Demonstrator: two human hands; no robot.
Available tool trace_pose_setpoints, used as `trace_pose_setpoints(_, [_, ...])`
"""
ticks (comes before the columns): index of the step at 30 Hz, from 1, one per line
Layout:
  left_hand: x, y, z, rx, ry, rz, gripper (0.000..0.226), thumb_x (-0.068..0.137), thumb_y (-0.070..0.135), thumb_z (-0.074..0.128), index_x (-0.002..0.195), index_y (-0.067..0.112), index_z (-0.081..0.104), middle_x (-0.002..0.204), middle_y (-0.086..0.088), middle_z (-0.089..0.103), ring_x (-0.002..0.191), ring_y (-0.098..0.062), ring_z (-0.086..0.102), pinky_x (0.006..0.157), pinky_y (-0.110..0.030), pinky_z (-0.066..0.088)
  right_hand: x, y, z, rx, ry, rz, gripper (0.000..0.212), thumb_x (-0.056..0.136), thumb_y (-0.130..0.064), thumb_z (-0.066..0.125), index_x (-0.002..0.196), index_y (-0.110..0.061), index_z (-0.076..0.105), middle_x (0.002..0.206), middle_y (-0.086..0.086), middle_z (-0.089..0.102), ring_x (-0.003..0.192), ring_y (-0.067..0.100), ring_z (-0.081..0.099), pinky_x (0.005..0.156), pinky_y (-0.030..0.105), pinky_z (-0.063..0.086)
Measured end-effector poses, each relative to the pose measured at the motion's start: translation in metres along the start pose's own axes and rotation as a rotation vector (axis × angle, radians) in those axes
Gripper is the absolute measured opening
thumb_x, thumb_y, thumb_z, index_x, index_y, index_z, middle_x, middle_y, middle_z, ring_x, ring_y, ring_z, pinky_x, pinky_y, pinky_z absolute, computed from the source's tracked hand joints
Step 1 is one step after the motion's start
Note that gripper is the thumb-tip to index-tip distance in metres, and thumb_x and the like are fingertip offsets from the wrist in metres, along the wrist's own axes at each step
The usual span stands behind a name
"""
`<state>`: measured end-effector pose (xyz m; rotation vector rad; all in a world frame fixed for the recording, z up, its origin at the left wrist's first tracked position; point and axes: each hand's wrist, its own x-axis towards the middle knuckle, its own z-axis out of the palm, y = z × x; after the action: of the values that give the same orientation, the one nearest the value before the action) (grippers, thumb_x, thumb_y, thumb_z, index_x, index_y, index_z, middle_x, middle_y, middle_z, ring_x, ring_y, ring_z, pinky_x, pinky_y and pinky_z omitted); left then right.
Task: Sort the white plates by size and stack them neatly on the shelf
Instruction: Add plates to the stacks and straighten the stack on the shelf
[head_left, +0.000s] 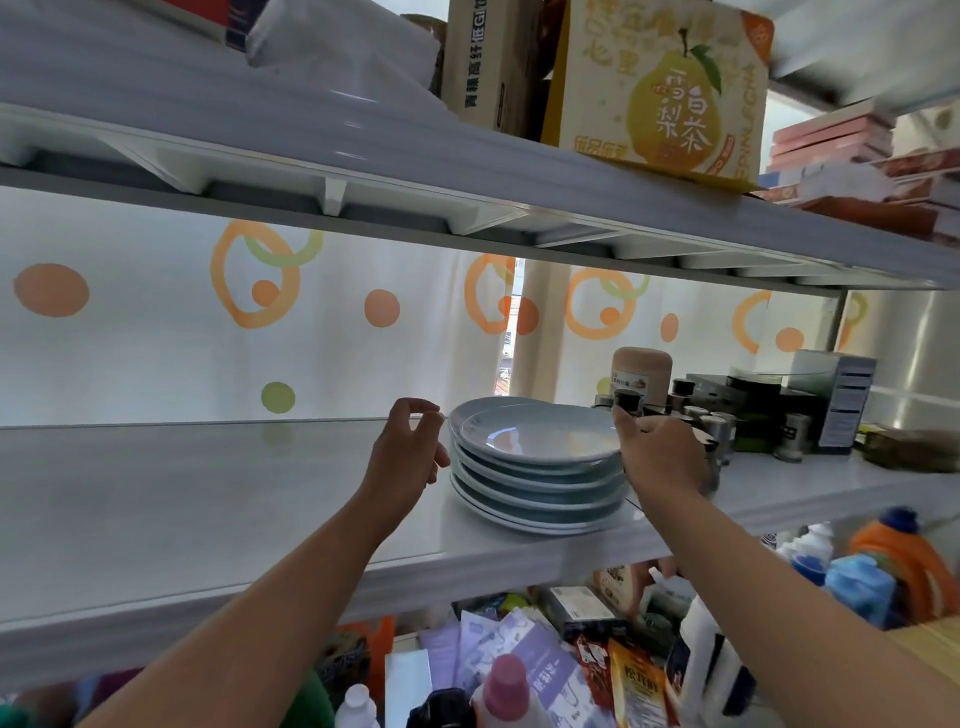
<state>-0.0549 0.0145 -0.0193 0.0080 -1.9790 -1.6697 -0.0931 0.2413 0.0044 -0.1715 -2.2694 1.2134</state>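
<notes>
A stack of several white plates (540, 483) stands on the middle shelf (208, 499), near its front edge. The top plate sits slightly off to the right of the one under it. My left hand (408, 452) hovers just left of the stack with its fingers loosely curled, holding nothing and a small gap from the rims. On the other side, my right hand (662, 457) is against the stack's right edge. Its fingers reach up by the top plate's rim, and whether they grip the rim is hidden.
Small dark-capped spice jars (696, 415), a tan canister (641, 371) and boxes crowd the shelf right of the plates. The upper shelf (467, 171) carries a yellow pear-tea carton (670, 88). Below, bottles and packets (571, 670) fill the lower level. A dotted curtain hangs behind.
</notes>
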Motion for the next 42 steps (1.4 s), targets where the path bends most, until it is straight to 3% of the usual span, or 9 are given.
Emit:
trace_pose_setpoints(5, [0.007,-0.011,0.0,0.06,0.045,0.001,0.018,0.093,0.028,0.04,0.102,0.019,0.053,0.063,-0.004,0.06,0.053,-0.019,0.047,0.055,-0.028,0.036,0.001,0.01,-0.007,-0.139,-0.007,-0.137,0.046,0.094,-0.048,0.041,0.108,-0.012,0.066,0.104,0.009,0.068,0.099,0.029,0.06,0.073,0.031,0.041])
trace_pose_setpoints(12, [0.017,-0.017,0.005,0.025,0.134,-0.03,0.021,0.09,0.029,0.041,0.094,0.017,0.058,0.069,-0.001,0.057,0.067,-0.021,0.05,0.064,-0.032,0.039,-0.01,0.01,-0.013,0.018,0.039,-0.293,0.034,0.094,-0.039,0.046,0.107,-0.014,0.063,0.085,0.004,0.065,0.075,0.018,0.056,0.063,0.026,0.036])
trace_pose_setpoints(17, [0.027,-0.015,0.018,0.094,0.201,0.107,0.017,0.093,0.023,0.042,0.098,0.017,0.058,0.101,0.002,0.059,0.098,-0.017,0.05,0.084,-0.03,0.036,-0.03,0.022,-0.013,0.033,0.092,-0.425,0.029,0.091,-0.036,0.053,0.114,-0.021,0.06,0.1,-0.002,0.055,0.084,0.01,0.048,0.068,0.02,0.036])
trace_pose_setpoints(23, [0.062,-0.016,0.033,-0.088,-0.007,0.086,0.046,0.085,0.039,0.039,0.118,0.016,0.06,0.121,0.003,0.058,0.115,-0.015,0.05,0.104,-0.035,0.038,-0.05,0.032,0.003,-0.009,0.046,-0.438,0.044,0.089,-0.044,0.054,0.13,-0.028,0.049,0.14,-0.005,0.044,0.126,0.007,0.036,0.099,0.023,0.027])
trace_pose_setpoints(26, [0.076,-0.03,0.033,-0.215,-0.126,0.002,0.048,0.09,0.04,0.037,0.128,0.016,0.055,0.135,0.003,0.052,0.124,-0.013,0.045,0.102,-0.03,0.033,-0.06,0.035,0.016,-0.039,-0.03,-0.464,0.058,0.083,-0.064,0.035,0.135,-0.037,0.04,0.153,-0.008,0.026,0.141,0.01,0.021,0.105,0.021,0.019])
trace_pose_setpoints(32, [0.09,-0.06,0.02,-0.245,-0.256,-0.06,0.043,0.09,0.049,0.035,0.117,0.025,0.056,0.133,0.005,0.055,0.13,-0.013,0.046,0.112,-0.037,0.03,-0.072,0.048,0.033,-0.065,-0.007,-0.592,0.059,0.082,-0.067,0.028,0.139,-0.049,0.025,0.158,-0.019,0.0,0.146,0.005,-0.003,0.108,0.024,0.008])
trace_pose_setpoints(34, [0.091,-0.06,0.018,-0.237,-0.278,-0.052,0.043,0.087,0.052,0.034,0.112,0.028,0.059,0.13,0.007,0.057,0.128,-0.012,0.048,0.111,-0.038,0.031,-0.074,0.052,0.04,-0.088,0.053,-0.616,0.06,0.086,-0.067,0.024,0.141,-0.042,0.026,0.159,-0.011,0.004,0.147,0.013,0.0,0.108,0.031,0.009])
trace_pose_setpoints(37, [0.092,-0.059,0.022,-0.203,-0.332,-0.053,0.056,0.089,0.054,0.034,0.13,0.021,0.051,0.141,0.005,0.05,0.131,-0.011,0.044,0.11,-0.034,0.032,-0.078,0.051,0.046,-0.06,0.062,-0.617,0.059,0.088,-0.065,0.024,0.141,-0.039,0.03,0.159,-0.009,0.01,0.148,0.016,0.002,0.108,0.039,0.017])
trace_pose_setpoints(42, [0.091,-0.059,0.025,-0.166,-0.361,-0.037,0.05,0.098,0.047,0.028,0.136,0.02,0.046,0.145,0.005,0.046,0.13,-0.009,0.042,0.105,-0.029,0.031,-0.077,0.047,0.044,-0.051,-0.041,-0.595,0.058,0.085,-0.067,0.025,0.14,-0.05,0.015,0.156,-0.019,0.012,0.146,0.004,-0.003,0.112,0.032,0.011])
